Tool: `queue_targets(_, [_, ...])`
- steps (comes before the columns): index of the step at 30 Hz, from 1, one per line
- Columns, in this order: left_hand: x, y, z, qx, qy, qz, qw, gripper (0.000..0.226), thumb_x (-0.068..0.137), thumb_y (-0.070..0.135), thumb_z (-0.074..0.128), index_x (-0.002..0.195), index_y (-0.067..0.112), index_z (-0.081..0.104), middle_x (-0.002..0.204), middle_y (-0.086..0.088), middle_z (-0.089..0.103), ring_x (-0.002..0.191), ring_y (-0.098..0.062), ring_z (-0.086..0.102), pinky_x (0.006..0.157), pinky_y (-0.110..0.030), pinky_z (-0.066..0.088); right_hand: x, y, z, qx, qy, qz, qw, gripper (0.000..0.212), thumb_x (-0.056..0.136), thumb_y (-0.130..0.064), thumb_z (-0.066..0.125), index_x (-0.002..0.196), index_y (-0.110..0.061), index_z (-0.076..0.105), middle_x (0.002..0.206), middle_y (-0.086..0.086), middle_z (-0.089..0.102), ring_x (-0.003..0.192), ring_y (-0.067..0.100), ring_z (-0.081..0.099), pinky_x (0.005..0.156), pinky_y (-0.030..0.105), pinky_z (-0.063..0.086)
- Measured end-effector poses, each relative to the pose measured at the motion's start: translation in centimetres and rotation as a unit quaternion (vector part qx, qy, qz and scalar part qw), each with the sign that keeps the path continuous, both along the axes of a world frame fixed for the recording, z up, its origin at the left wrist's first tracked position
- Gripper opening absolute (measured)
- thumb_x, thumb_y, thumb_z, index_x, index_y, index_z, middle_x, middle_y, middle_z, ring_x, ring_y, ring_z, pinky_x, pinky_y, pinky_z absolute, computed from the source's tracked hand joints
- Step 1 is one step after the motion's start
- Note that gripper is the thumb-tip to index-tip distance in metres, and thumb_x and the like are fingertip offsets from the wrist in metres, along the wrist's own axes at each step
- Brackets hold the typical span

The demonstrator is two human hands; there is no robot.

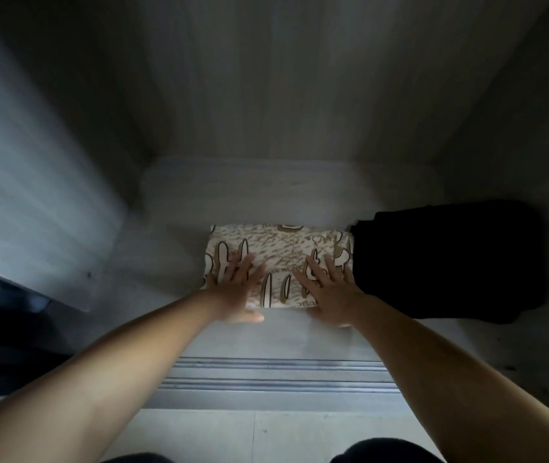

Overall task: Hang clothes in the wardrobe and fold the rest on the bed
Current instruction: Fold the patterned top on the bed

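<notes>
A folded cream garment [283, 252] with a gold and black print lies on the pale floor of the wardrobe [266, 202]. My left hand [236, 289] rests flat on its near left part, fingers straight and spread. My right hand [329, 289] lies flat on its near right part, fingers also spread. Right beside the printed garment, touching its right edge, sits a folded black garment [450, 259].
The wardrobe's back panel [266, 78] and side walls close the space in. A grey sliding-door track [276, 375] runs along the front edge, with tiled floor [266, 432] below it. My dark-clothed knees [386, 452] show at the bottom edge.
</notes>
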State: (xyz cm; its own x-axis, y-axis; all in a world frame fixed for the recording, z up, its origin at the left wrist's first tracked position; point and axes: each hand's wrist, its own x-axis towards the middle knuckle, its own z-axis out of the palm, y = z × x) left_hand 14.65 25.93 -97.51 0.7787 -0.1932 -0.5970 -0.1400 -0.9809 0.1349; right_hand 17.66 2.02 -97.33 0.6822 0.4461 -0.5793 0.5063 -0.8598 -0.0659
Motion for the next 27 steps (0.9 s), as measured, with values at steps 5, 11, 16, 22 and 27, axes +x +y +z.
queue_targets(5, [2.7, -4.3, 7.5, 0.025, 0.063, 0.036, 0.997, 0.07, 0.094, 0.05, 0.046, 0.15, 0.012, 0.025, 0.158, -0.015, 0.016, 0.144, -0.034, 0.017, 0.11, -0.042, 0.028, 1.1, 1.4, 6.2, -0.01, 0.023, -0.015, 1.0, 0.069, 0.092, -0.064, 0.036, 0.15, -0.034, 0.018, 0.157, 0.01, 0.022, 0.144, 0.032, 0.021, 0.113, 0.053, 0.021])
queue_targets(11, [3.9, -11.0, 22.8, -0.084, -0.067, 0.188, 0.976, 0.03, 0.094, 0.022, 0.051, 0.119, 0.007, 0.06, 0.128, -0.014, 0.059, 0.117, -0.031, 0.057, 0.088, -0.034, 0.046, 1.1, -0.5, 22.3, 0.069, -0.052, -0.083, 0.993, 0.044, 0.101, -0.041, 0.031, 0.118, -0.012, 0.059, 0.119, 0.015, 0.063, 0.111, 0.03, 0.058, 0.085, 0.034, 0.045])
queue_targets(16, [2.6, -12.1, 35.5, -0.113, -0.078, 0.218, 0.966, 0.027, 0.093, 0.027, 0.053, 0.11, 0.009, 0.066, 0.119, -0.013, 0.064, 0.109, -0.03, 0.061, 0.085, -0.033, 0.049, -1.2, -2.6, 35.3, 0.095, -0.1, -0.142, 0.98, 0.046, 0.1, -0.044, 0.032, 0.113, -0.013, 0.063, 0.114, 0.012, 0.066, 0.107, 0.031, 0.061, 0.085, 0.036, 0.051])
queue_targets(22, [1.6, -11.5, 50.7, -0.115, -0.081, 0.224, 0.964, 0.03, 0.091, 0.03, 0.046, 0.107, 0.011, 0.063, 0.119, -0.011, 0.063, 0.108, -0.029, 0.06, 0.08, -0.03, 0.045, -3.8, -4.4, 49.7, 0.154, -0.114, -0.225, 0.955, 0.044, 0.099, -0.044, 0.034, 0.097, -0.014, 0.067, 0.099, 0.014, 0.07, 0.097, 0.032, 0.064, 0.077, 0.035, 0.052])
queue_targets(27, [1.0, -12.5, 61.8, -0.136, -0.098, 0.16, 0.973, 0.03, 0.094, 0.034, 0.044, 0.1, 0.013, 0.063, 0.119, -0.012, 0.062, 0.109, -0.03, 0.058, 0.086, -0.035, 0.048, -5.2, -5.6, 60.1, 0.143, -0.136, -0.26, 0.945, 0.045, 0.099, -0.045, 0.033, 0.102, -0.016, 0.069, 0.107, 0.014, 0.069, 0.103, 0.034, 0.063, 0.082, 0.036, 0.05])
